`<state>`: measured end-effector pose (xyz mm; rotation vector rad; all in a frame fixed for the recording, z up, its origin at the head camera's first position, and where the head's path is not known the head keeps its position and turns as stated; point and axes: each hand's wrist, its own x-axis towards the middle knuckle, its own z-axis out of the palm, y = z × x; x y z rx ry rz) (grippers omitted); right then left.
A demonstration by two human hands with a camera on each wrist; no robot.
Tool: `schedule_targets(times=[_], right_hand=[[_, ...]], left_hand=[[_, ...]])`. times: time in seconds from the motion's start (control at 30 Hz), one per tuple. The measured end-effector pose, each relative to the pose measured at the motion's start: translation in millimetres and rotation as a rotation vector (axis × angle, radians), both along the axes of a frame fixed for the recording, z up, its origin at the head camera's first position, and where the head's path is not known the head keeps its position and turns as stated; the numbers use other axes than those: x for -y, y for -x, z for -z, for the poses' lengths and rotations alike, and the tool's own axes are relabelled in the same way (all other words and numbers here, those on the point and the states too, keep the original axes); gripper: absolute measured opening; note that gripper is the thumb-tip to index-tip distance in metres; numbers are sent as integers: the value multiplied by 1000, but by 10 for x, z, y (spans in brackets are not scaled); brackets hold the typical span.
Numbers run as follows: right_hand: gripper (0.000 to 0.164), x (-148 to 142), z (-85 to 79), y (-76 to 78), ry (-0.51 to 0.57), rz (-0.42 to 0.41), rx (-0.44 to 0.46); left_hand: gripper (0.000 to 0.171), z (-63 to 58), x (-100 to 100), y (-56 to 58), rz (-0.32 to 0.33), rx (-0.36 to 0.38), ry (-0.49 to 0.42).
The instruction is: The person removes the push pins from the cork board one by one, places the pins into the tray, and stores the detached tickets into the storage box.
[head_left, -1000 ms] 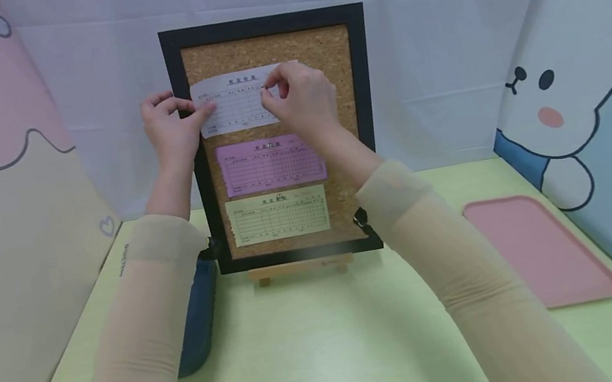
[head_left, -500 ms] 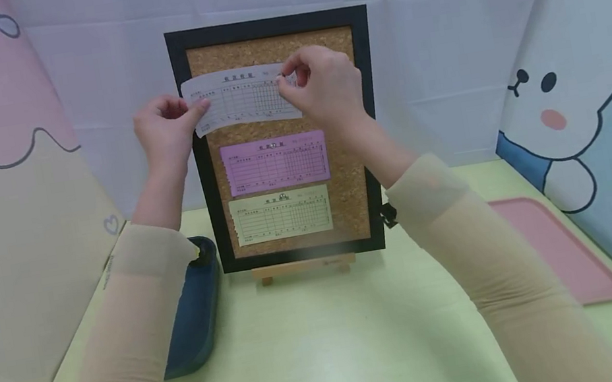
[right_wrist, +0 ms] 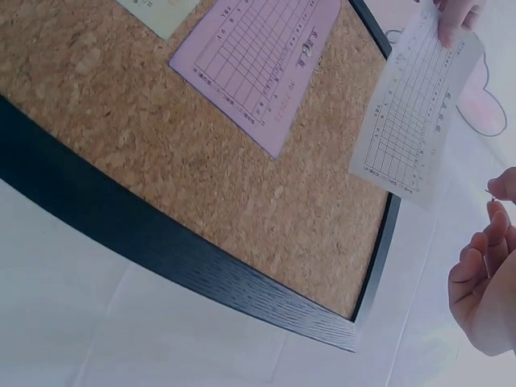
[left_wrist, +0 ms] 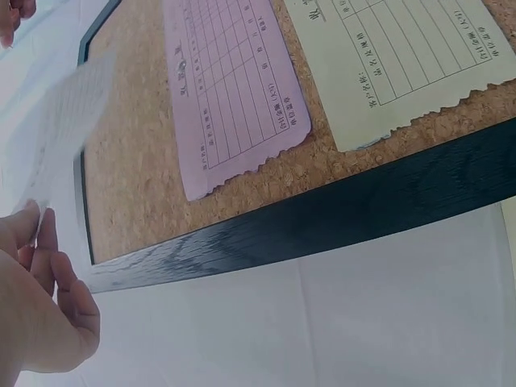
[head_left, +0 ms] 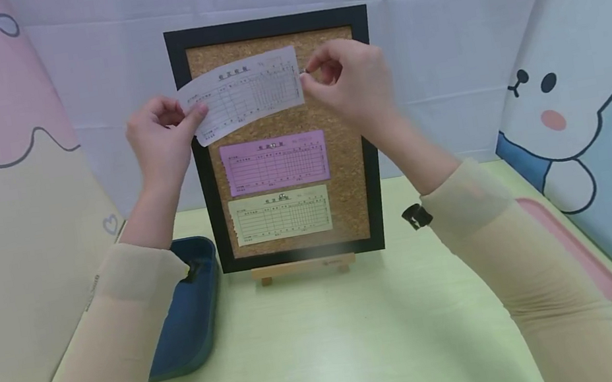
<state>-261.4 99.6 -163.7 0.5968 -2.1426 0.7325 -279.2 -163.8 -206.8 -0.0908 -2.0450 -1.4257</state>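
Note:
My left hand [head_left: 158, 137] pinches the left end of a white receipt slip [head_left: 246, 97] between thumb and fingers. The slip tilts up to the right and stands off the upper part of a black-framed cork board [head_left: 347, 178]. To the right of the slip's free end, my right hand [head_left: 351, 80] pinches a small thumbtack [right_wrist: 491, 194], apart from the paper. Below, a purple receipt slip [head_left: 279, 172] and a pale yellow receipt slip [head_left: 282, 223] are tacked to the cork, each with a tack at its top middle.
A small wooden stand [head_left: 302, 266] is under the board on the light green table [head_left: 319, 349]. A dark blue tray [head_left: 195, 329] lies at the left, partly behind the left sleeve. The right sleeve covers most of a pink tray [head_left: 572, 242].
The white slip has come away from the cork, its right end rising. My right hand has moved right, off the slip, with the tack. My left hand has shifted slightly left, still gripping the slip.

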Motion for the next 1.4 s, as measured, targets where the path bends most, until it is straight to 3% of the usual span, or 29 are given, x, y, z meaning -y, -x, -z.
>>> schedule_targets(times=[0.73,0.9,1.1,1.4], right_hand=[[18,-435,-83,-387,-23,-79,-82],[19,-562,-90,-478,-36,-58,-85],[16,-731,-76,-554,-28,-35,-94],[16,-1061,-11,-636,-38,30,-70]], left_hand=[[21,-62,27,-420,47,-35,8],[19,-53,80,-505,52,-60,26],[23,-41,175,-630,46,-38,59],[20,-14,353,-731,10,13,133]])
